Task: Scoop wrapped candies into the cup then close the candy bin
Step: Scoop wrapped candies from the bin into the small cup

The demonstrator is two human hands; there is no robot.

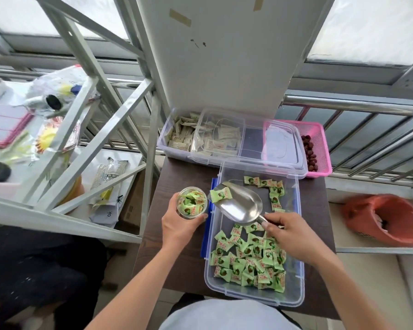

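My left hand (179, 225) grips a small clear cup (192, 202) full of green wrapped candies, held just left of the candy bin. My right hand (293, 234) holds the handle of a metal scoop (241, 206), tilted with its mouth toward the cup. One green candy (221, 194) lies at the scoop's lip. The clear candy bin (298, 234) stands open on the dark table, with several green candies (250, 260) heaped at its near end and a few along its far right side. The bin's clear lid (267, 148) lies beyond it, across other containers.
Behind the bin sit a clear box of white sachets (176, 136) and a pink basket (319, 144) with dark red fruit. A white pillar (219, 67) rises behind. A metal rack (81, 129) with clutter stands left. A railing (367, 108) and an orange bag (386, 217) are on the right.
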